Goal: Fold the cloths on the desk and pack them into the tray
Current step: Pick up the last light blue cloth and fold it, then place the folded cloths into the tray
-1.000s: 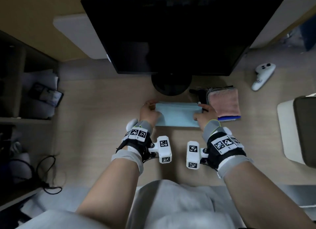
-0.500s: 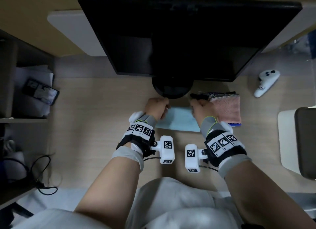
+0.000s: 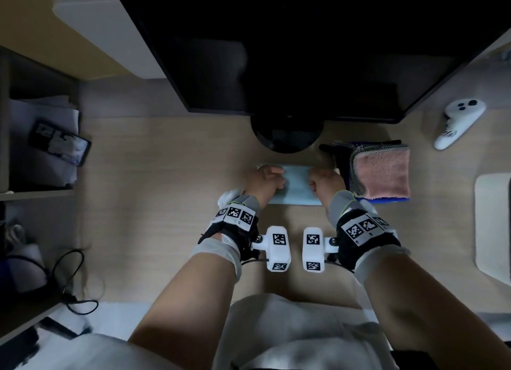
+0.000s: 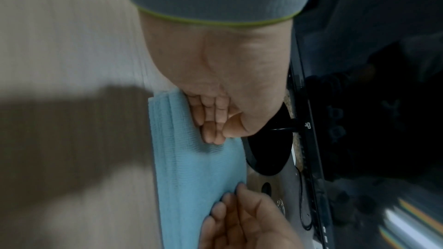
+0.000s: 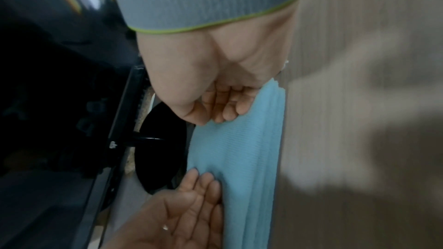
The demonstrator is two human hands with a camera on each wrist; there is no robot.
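Left hand (image 3: pixel 266 180) and right hand (image 3: pixel 325 181), fingers flat, press blue cloth (image 3: pixel 297 185) onto counter (image 3: pixel 166 203) between them, probably setting crease; folded pink cloth (image 3: pixel 381 173) beside right hand.

Dim, soft indoor light, wide-angle bending at the edges.
Wrist views smear with motion blur; broad hand shadows fall across the surface (image 4: pixel 59 139).

2 hands (image 3: pixel 266 180) (image 3: pixel 326 180), 1 blue cloth (image 3: pixel 297 187), 1 monitor (image 3: pixel 304 46), 1 controller (image 3: pixel 456 122).
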